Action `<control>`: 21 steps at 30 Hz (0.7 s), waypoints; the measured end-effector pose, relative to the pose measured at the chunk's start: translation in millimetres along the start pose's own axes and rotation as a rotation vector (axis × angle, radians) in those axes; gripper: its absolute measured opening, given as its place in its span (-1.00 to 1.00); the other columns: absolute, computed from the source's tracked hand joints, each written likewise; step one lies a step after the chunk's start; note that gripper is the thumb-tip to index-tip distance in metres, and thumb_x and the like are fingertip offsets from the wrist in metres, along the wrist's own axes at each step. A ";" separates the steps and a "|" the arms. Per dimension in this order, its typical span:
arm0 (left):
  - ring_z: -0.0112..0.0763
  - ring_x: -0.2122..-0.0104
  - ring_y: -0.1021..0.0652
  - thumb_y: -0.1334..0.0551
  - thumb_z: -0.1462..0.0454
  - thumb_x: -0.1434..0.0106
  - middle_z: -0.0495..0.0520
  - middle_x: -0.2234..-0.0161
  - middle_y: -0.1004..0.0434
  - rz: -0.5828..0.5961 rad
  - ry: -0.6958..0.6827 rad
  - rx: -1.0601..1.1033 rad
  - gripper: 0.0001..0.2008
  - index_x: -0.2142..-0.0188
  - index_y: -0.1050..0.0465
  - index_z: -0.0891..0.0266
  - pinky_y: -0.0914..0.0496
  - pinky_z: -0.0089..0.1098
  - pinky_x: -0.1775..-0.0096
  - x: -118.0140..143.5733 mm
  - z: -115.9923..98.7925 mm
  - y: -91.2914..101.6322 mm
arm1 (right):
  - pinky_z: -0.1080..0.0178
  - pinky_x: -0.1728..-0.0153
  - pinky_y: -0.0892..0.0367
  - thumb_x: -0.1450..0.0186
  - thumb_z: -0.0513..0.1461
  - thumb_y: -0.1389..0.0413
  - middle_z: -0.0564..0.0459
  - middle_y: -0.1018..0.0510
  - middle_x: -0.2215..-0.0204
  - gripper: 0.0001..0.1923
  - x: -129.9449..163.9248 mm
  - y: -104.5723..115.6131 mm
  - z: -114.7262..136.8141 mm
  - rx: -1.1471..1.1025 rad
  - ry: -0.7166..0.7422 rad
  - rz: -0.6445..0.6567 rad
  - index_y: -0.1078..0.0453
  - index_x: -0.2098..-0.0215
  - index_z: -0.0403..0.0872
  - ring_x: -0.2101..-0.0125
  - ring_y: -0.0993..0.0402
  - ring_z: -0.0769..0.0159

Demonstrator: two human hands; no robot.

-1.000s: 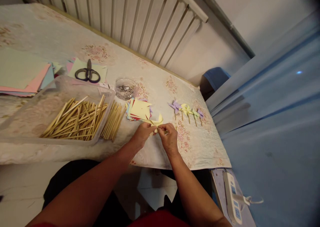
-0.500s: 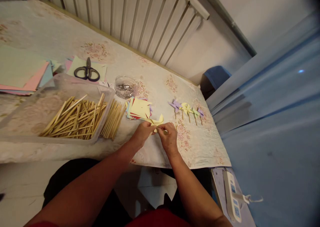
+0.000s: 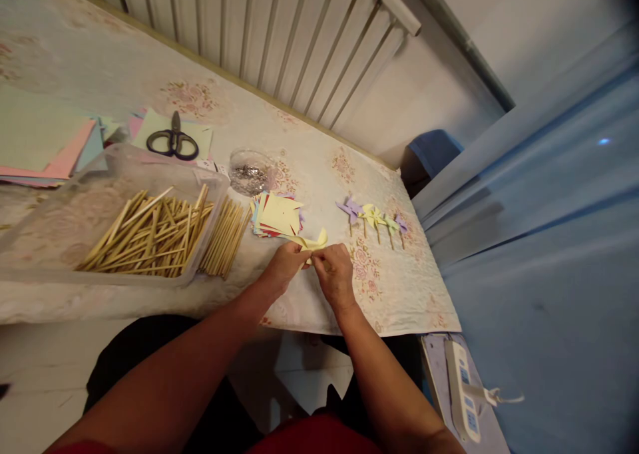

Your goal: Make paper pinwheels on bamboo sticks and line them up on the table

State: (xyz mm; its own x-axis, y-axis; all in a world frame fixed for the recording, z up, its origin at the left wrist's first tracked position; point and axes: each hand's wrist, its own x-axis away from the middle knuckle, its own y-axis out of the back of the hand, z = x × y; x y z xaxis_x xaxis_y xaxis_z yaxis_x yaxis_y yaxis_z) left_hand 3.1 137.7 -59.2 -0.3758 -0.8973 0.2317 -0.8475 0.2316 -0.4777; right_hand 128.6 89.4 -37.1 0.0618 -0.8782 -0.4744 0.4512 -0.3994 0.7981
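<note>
A pale yellow paper pinwheel (image 3: 314, 242), its blades curled up, is pinched between my two hands above the front of the table. My left hand (image 3: 286, 265) grips its left side with thumb and fingers. From the right, the closed fingertips of my right hand (image 3: 334, 271) press at the paper's lower edge; any small part between them is hidden. Just beyond lies a stack of cut paper squares (image 3: 279, 216), yellow on top. Finished pinwheels on sticks, among them a purple pinwheel (image 3: 351, 209) and a yellow pinwheel (image 3: 372, 216), lie in a row to the right.
Left of my hands, a clear plastic bin (image 3: 210, 237) holds many sticks, with a row of loose sticks (image 3: 227, 237) beside it. Behind are scissors (image 3: 172, 141), a clear dish (image 3: 249, 174) of small metal pieces and coloured sheets (image 3: 40, 134). A power strip (image 3: 463, 391) sits lower right.
Both hands stay on the yellow pinwheel in nearly the same place. Only slight finger movement and a small shift of the camera view show.
</note>
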 end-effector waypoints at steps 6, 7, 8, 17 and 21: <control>-0.47 0.51 -0.40 -0.35 0.20 0.11 -0.05 0.56 -0.41 0.006 -0.019 0.001 -0.80 0.56 -0.39 0.27 -0.28 -0.45 0.42 2.3 -1.6 -0.4 | 0.21 0.24 -0.23 -0.29 -0.26 -0.12 0.07 -0.48 0.48 -0.83 0.6 -0.7 1.2 -0.104 -0.089 -0.036 -0.40 0.48 -0.03 0.34 -0.33 0.26; -0.48 0.51 -0.39 -0.34 0.21 0.10 -0.06 0.57 -0.40 -0.002 -0.026 -0.012 -0.81 0.56 -0.38 0.26 -0.28 -0.45 0.42 1.8 -0.5 0.1 | 0.21 0.24 -0.23 -0.28 -0.26 -0.12 0.07 -0.48 0.48 -0.83 0.4 -0.5 1.2 -0.124 -0.106 -0.038 -0.40 0.49 -0.03 0.35 -0.34 0.26; -0.48 0.52 -0.38 -0.33 0.21 0.08 -0.07 0.58 -0.38 -0.012 -0.034 -0.033 -0.82 0.56 -0.38 0.26 -0.27 -0.45 0.43 1.1 1.0 0.6 | 0.22 0.25 -0.24 -0.28 -0.27 -0.12 0.07 -0.48 0.49 -0.83 0.0 -0.3 1.0 -0.144 -0.123 -0.040 -0.40 0.49 -0.03 0.35 -0.35 0.27; -0.45 0.48 -0.40 -0.26 0.21 0.00 -0.07 0.53 -0.39 -0.039 -0.099 -0.195 -0.85 0.49 -0.43 0.28 -0.28 -0.45 0.40 -6.1 12.7 4.8 | 0.27 0.30 -0.27 -0.22 -0.24 -0.13 0.11 -0.47 0.52 -0.85 -5.3 0.2 -1.6 -0.256 -0.273 -0.003 -0.43 0.50 -0.04 0.39 -0.37 0.30; -0.44 0.45 -0.43 -0.24 0.21 -0.02 -0.04 0.49 -0.44 -0.029 -0.106 -0.195 -0.83 0.44 -0.46 0.29 -0.29 -0.45 0.39 -7.6 15.2 4.5 | 0.27 0.29 -0.28 -0.24 -0.24 -0.11 0.09 -0.49 0.50 -0.85 -5.6 -0.6 -0.6 -0.270 -0.298 -0.002 -0.43 0.50 -0.04 0.37 -0.39 0.29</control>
State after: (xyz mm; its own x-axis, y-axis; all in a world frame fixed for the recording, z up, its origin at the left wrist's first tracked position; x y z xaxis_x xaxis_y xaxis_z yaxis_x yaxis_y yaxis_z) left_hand 7.8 139.8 -76.0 -0.3174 -0.9368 0.1474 -0.9176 0.2641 -0.2972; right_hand 128.5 94.7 -35.2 -0.1823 -0.9313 -0.3153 0.6716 -0.3522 0.6519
